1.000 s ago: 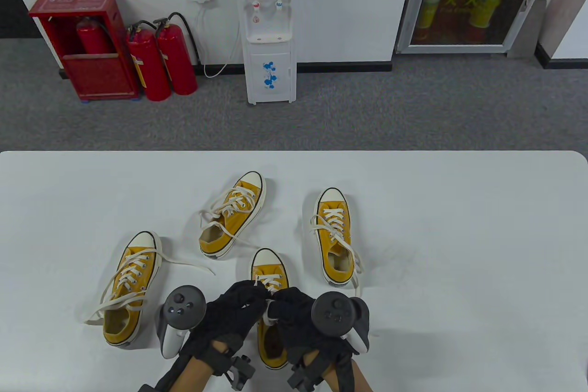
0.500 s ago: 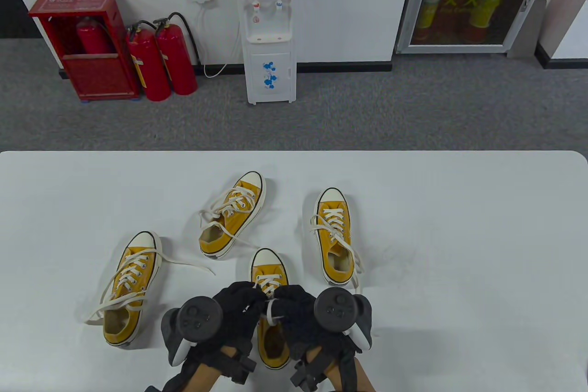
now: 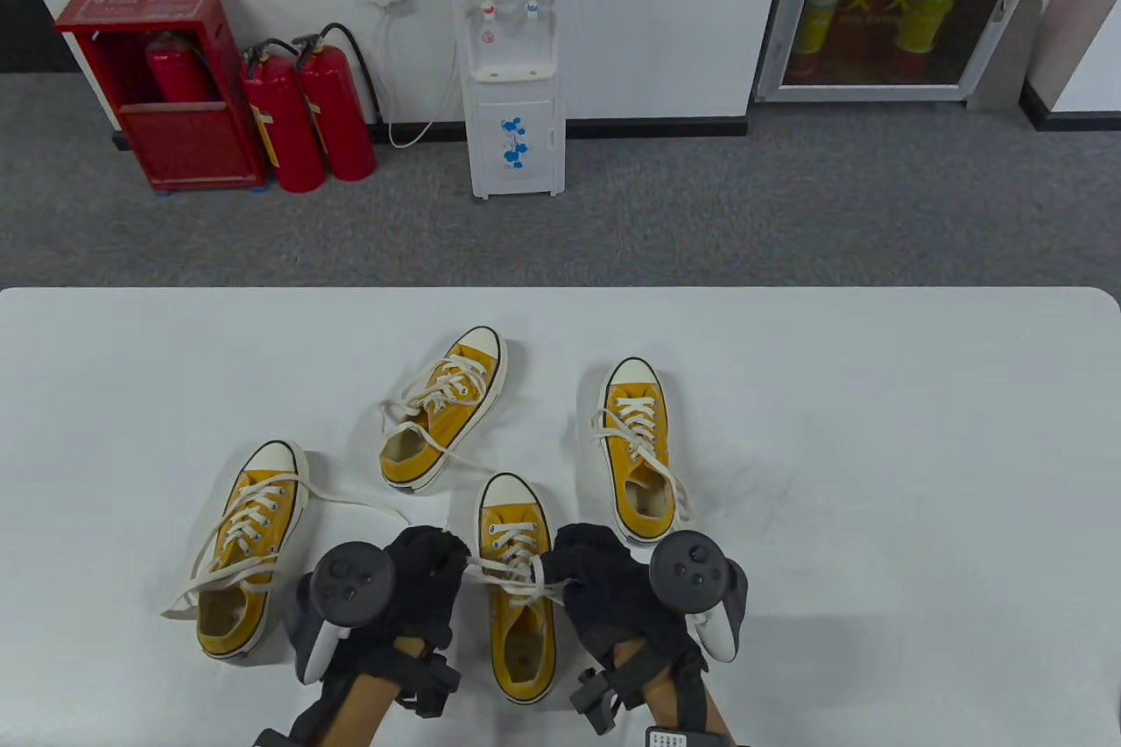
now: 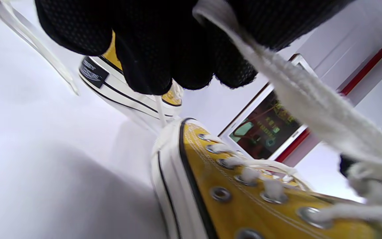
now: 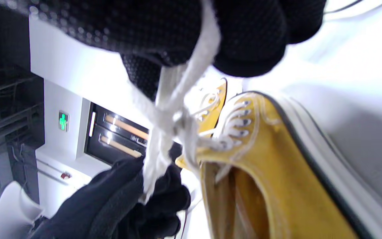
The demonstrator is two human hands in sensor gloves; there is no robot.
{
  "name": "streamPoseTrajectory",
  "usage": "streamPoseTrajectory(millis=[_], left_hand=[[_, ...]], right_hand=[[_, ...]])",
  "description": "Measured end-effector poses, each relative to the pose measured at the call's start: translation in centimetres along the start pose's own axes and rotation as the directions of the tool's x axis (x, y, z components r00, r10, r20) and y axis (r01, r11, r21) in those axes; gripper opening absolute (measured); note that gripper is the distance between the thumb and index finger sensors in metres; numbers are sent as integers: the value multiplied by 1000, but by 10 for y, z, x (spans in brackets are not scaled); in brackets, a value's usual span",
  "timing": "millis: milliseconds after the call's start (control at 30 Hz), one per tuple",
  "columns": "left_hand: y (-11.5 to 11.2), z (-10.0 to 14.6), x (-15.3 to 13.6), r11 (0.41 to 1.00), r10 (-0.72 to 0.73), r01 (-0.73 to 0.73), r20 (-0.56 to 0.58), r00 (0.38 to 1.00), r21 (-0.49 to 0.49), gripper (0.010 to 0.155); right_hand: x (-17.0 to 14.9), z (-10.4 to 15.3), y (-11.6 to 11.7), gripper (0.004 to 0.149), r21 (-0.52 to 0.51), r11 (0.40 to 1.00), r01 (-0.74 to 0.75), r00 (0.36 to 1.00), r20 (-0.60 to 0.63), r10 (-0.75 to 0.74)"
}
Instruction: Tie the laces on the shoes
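Note:
A yellow sneaker (image 3: pixel 518 598) with a white toe cap stands at the table's front middle, between my hands. Its white laces (image 3: pixel 512 574) stretch sideways across its top. My left hand (image 3: pixel 426 565) grips the left lace end (image 4: pixel 297 96) just left of the shoe. My right hand (image 3: pixel 588 569) grips the right lace loop (image 5: pixel 181 99) just right of it. A knot (image 5: pixel 174 122) sits above the eyelets. The shoe shows close in the left wrist view (image 4: pixel 244 199) and in the right wrist view (image 5: pixel 277 172).
Three more yellow sneakers with loose laces lie on the white table (image 3: pixel 876 449): one at front left (image 3: pixel 245 554), one behind the middle (image 3: pixel 442 410), one at right (image 3: pixel 639 449). A loose lace (image 3: pixel 350 503) trails toward my left hand.
My hands were together over the near shoe's laces. They have moved apart, left hand leftward and right hand rightward, pulling the laces taut across the shoe.

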State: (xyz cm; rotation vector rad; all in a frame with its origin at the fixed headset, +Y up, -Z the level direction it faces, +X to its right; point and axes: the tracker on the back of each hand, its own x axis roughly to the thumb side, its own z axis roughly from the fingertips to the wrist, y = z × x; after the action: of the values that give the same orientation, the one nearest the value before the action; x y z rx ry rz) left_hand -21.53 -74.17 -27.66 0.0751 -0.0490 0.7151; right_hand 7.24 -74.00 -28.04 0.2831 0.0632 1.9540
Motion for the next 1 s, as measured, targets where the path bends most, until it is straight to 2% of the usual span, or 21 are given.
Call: streamPoseTrajectory(millis=[267, 633, 1000], left_hand=[[5, -4, -10, 999, -1, -1, -38, 999, -45, 38], [13, -5, -16, 1000, -29, 29, -78, 997, -11, 37], [16, -9, -30, 996, -91, 87, -137, 986, -37, 36]], right_hand=[[-13, -1, -15, 39, -81, 997, 16, 998, -53, -21], [-16, -1, -16, 39, -85, 996, -9, 996, -85, 2], [-27, -1, -25, 40, -127, 991, -46, 988, -155, 26]])
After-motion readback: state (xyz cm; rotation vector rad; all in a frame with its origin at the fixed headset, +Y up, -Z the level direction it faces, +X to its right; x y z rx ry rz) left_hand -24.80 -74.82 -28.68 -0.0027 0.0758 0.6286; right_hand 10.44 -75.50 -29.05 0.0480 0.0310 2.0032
